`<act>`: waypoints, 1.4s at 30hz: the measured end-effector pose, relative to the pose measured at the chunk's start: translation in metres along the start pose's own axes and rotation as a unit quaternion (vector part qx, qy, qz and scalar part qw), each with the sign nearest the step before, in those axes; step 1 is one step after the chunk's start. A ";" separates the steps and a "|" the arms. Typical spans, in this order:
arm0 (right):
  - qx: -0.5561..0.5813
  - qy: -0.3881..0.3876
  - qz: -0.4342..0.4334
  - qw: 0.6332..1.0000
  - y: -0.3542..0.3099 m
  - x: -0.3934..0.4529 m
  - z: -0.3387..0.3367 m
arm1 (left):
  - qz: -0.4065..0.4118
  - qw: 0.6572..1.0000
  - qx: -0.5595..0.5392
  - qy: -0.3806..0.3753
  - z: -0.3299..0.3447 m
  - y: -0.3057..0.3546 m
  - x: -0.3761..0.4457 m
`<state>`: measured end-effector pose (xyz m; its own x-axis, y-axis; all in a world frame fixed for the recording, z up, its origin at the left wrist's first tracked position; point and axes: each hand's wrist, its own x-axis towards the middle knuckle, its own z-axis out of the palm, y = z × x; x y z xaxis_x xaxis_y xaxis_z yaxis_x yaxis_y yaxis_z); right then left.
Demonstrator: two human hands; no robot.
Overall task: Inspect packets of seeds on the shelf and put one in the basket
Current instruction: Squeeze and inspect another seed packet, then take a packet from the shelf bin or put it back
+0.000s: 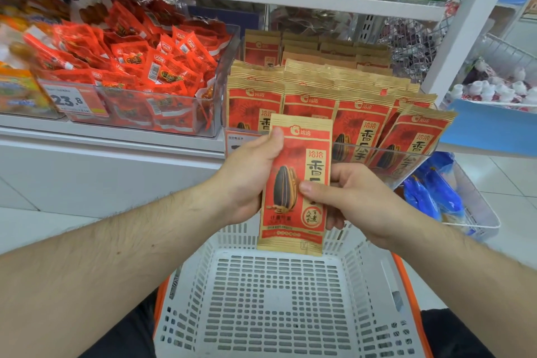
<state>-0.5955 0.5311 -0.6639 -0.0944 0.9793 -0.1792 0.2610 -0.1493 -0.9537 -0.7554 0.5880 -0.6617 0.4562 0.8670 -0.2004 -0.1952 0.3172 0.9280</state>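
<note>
Fingers (pixel 276 134) of left hand (pixel 247 180) curled round the near edge of one seed packet (pixel 296 183), thumb pressed on its upper front. Farther left, untouched: red snack sachets (pixel 139 67) heaped in a clear bin, price tag (pixel 75 100) on its face. Packet upright, printed side facing up, above the far rim of the white basket (pixel 279 299), not yet inside. Right hand (pixel 357 200) pinching the packet's other edge, thumb on the front, fingers behind. Behind, more packets of seeds (pixel 360 125) standing in rows on the shelf (pixel 116 134). Judged: one picked and under inspection; drop into the basket still to do.
</note>
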 end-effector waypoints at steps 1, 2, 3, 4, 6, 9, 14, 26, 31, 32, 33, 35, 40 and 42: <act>0.004 0.010 -0.006 1.000 0.000 0.001 -0.001 | -0.004 1.000 0.001 -0.011 -0.001 0.002 0.000; 0.009 0.025 -0.014 1.000 0.000 0.001 -0.002 | -0.008 1.000 0.005 -0.024 -0.001 0.003 0.000; 0.016 0.044 -0.023 0.999 0.000 0.002 -0.003 | -0.012 0.999 0.012 -0.041 -0.003 0.005 0.000; 0.023 0.064 -0.031 0.997 0.000 0.003 -0.003 | -0.010 0.998 0.022 -0.059 -0.004 0.006 0.000; 0.028 0.090 -0.041 0.995 0.000 0.004 -0.004 | 0.003 0.996 0.039 -0.076 -0.006 0.007 -0.001; 0.022 0.082 -0.044 0.995 0.002 0.003 -0.005 | 0.019 0.996 0.053 -0.071 -0.008 0.002 0.000; 0.088 0.096 -0.041 0.991 -0.004 0.005 -0.010 | 0.048 0.991 0.116 -0.054 -0.010 0.002 0.005; 0.307 0.061 -0.059 0.948 -0.024 0.006 -0.012 | 0.444 0.819 0.253 0.263 -0.041 0.081 0.017; 0.389 0.109 -0.076 0.911 -0.047 0.017 -0.009 | 0.285 0.879 0.244 0.293 -0.066 0.106 0.073; 0.394 0.119 -0.084 0.908 -0.053 0.019 -0.011 | 0.248 0.902 0.242 0.258 -0.066 0.105 0.081; 0.393 0.126 -0.093 0.906 -0.060 0.022 -0.015 | 0.224 0.921 0.232 0.218 -0.065 0.104 0.087; 0.383 0.134 -0.115 0.907 -0.076 0.028 -0.024 | 0.213 0.934 0.243 0.152 -0.070 0.104 0.099; 0.351 0.167 -0.112 0.914 -0.112 0.062 -0.039 | 0.204 0.909 0.357 0.066 -0.094 0.106 0.114; 0.325 0.181 -0.110 0.922 -0.120 0.077 -0.039 | 0.185 0.855 0.478 0.086 -0.093 0.105 0.115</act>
<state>-0.5970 0.6301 -0.5536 0.2810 0.9596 0.0156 -0.3673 0.1226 -0.9220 -0.8040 0.7564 -0.6164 0.3658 0.9101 0.1949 0.5373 -0.3775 0.7542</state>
